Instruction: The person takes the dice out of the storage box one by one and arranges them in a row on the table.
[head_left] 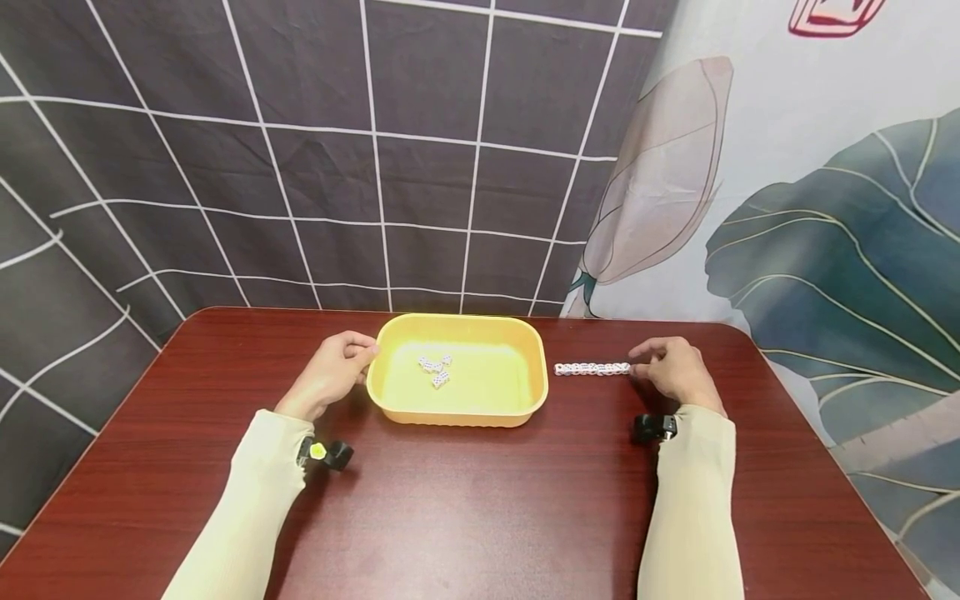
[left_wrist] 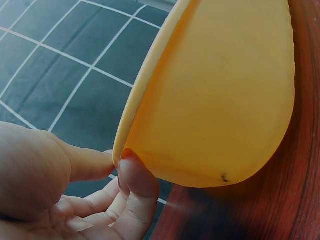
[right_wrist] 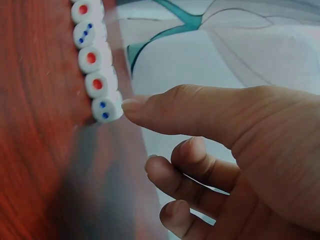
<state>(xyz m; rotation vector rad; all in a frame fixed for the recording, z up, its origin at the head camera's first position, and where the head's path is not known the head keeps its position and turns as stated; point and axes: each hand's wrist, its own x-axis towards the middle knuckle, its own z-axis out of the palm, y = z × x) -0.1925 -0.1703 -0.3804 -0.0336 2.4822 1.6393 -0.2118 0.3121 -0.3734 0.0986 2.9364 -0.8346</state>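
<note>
Right wrist | dice row [right_wrist: 101, 59] | pips [right_wrist: 91, 57]: blue two, blue three, red ones

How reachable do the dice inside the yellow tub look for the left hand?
Probably yes: the left hand pinches the tub at its rim, and nothing covers the dice from above.

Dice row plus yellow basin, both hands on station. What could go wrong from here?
1. The right hand has its thumb at the end of the row of dice; an off-axis push might buckle the line.
2. The left hand pinches the yellow basin at one end only, so a tug could tilt or swing it.
3. Such a jolt may also roll the loose dice inside.
</note>
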